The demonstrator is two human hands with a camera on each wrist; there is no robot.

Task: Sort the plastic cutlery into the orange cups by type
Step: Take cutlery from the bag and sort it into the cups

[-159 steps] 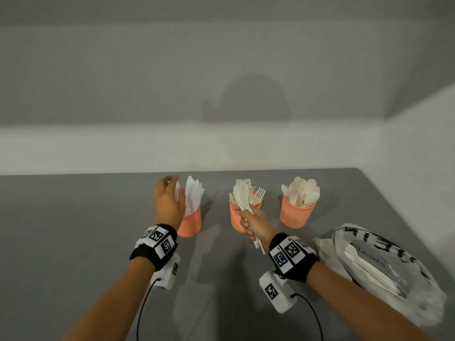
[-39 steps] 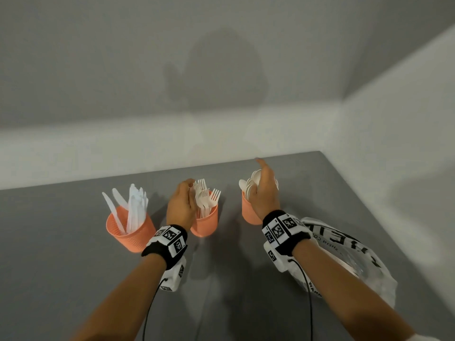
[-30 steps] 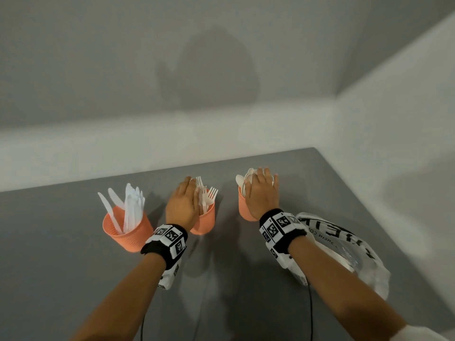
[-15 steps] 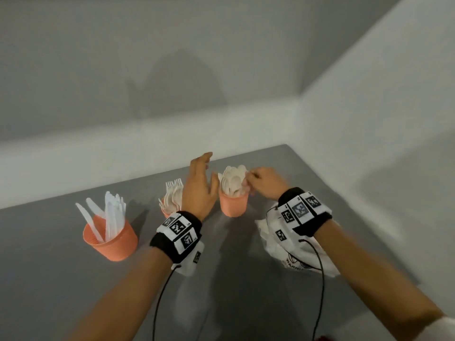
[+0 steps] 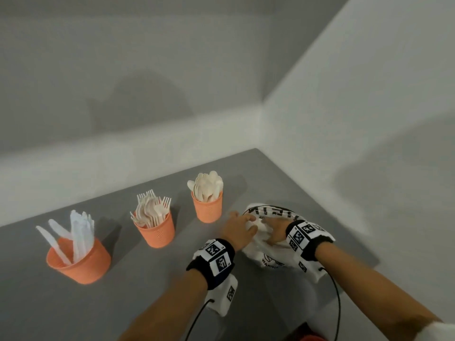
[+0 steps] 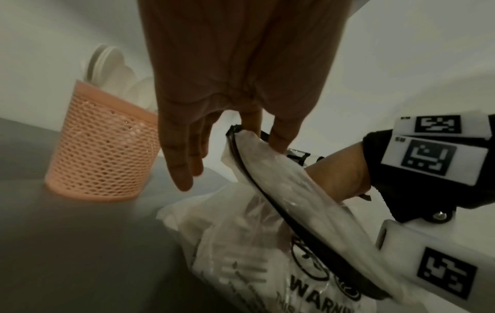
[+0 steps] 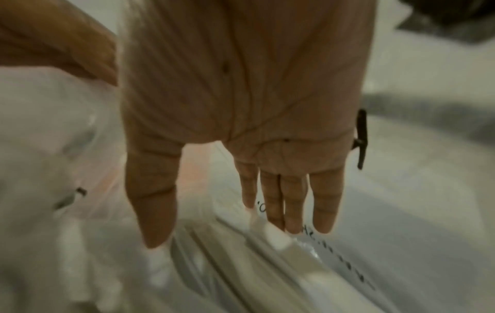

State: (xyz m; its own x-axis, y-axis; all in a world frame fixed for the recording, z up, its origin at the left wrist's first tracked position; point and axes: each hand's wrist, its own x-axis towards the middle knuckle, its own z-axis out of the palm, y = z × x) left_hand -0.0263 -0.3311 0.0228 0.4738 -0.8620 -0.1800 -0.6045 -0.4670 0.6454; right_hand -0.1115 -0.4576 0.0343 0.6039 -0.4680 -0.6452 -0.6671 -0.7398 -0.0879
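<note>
Three orange mesh cups stand in a row on the grey table: knives (image 5: 78, 260), forks (image 5: 155, 232), spoons (image 5: 206, 207). To the right of the spoon cup (image 6: 101, 148) lies a clear plastic bag (image 5: 268, 257) with black print. My left hand (image 5: 240, 227) touches the bag's black-edged rim (image 6: 267, 190) with straight fingers (image 6: 278, 137). My right hand (image 5: 273, 232) is inside the bag, palm down with fingers spread (image 7: 222, 235), just above blurred white cutlery (image 7: 275, 239). It holds nothing.
Walls meet in a corner behind the table (image 5: 258, 124). The table's right edge (image 5: 344, 225) runs close past the bag. Bare grey tabletop (image 5: 123, 291) lies in front of the cups. Cables hang from both wrist cameras.
Both hands have left the spoon cup and moved down and right to the bag. The right hand has gone inside it. The head view has turned right.
</note>
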